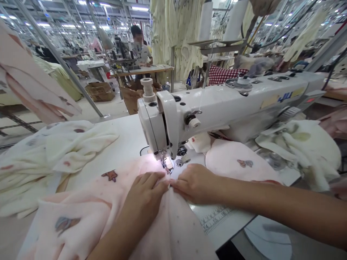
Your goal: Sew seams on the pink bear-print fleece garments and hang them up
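Observation:
A pale pink fleece fabric (pixel 89 213) with small animal prints lies across the white table in front of the white sewing machine (pixel 217 104). My left hand (pixel 145 193) rests flat on the fabric, fingers stretched toward the needle and presser foot (pixel 166 163). My right hand (pixel 196 182) is curled, pinching the fabric's edge just right of the left fingertips. Both hands sit close below the lit needle area.
A heap of cream fabric (pixel 40 159) lies at the left. A round pink piece (pixel 233 162) and more cream cloth (pixel 306 148) lie right of the needle. Another person sits at a far table (pixel 141 70). Cardboard boxes (pixel 100 91) stand on the floor.

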Action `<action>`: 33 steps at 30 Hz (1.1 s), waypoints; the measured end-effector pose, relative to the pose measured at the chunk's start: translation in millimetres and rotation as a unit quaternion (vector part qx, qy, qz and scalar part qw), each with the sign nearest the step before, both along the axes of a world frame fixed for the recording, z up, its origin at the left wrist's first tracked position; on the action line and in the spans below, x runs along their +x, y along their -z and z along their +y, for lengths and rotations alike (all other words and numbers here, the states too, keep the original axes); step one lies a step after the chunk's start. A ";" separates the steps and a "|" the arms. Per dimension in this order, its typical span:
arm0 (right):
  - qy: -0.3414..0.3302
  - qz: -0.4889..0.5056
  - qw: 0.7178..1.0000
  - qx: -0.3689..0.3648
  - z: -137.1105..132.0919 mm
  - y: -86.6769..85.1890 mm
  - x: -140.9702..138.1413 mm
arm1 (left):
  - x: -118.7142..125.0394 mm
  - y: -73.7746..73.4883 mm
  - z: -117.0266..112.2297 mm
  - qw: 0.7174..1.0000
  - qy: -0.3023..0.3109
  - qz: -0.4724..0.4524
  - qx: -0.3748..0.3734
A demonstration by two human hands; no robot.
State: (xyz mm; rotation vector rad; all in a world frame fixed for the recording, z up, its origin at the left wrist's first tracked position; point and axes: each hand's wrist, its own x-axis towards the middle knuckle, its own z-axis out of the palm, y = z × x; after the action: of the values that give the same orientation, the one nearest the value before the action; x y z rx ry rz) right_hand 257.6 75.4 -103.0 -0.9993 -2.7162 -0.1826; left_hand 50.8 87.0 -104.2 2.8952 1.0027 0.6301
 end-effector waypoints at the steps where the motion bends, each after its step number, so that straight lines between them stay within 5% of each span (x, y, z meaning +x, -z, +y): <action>1: -0.001 -0.007 1.000 -0.005 0.5 -1.0 -0.2 | 0.0 -1.4 1.4 1.000 -0.004 0.007 -0.006; 17: 0.059 -0.007 0.997 -0.057 10.3 -7.9 1.3 | -6.7 -1.8 46.4 1.000 -0.017 0.014 -0.005; 24: 0.119 0.024 0.987 -0.110 5.9 -9.0 7.9 | 1.9 -13.1 39.1 0.997 -0.065 0.018 -0.035; 29: 0.100 0.046 0.988 -0.108 5.7 -7.8 1.3 | 7.5 -19.5 28.6 0.982 -0.138 0.026 -0.125; 33: 0.080 0.046 0.992 -0.087 5.6 -5.0 -1.8 | 7.4 -12.6 22.3 0.981 -0.143 0.029 -0.128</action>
State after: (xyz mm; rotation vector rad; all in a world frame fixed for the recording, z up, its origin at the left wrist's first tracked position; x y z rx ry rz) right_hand 255.9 81.0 -98.0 -1.2431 -2.6037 0.0709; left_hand 58.2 109.2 -91.6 2.5817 1.4089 0.3897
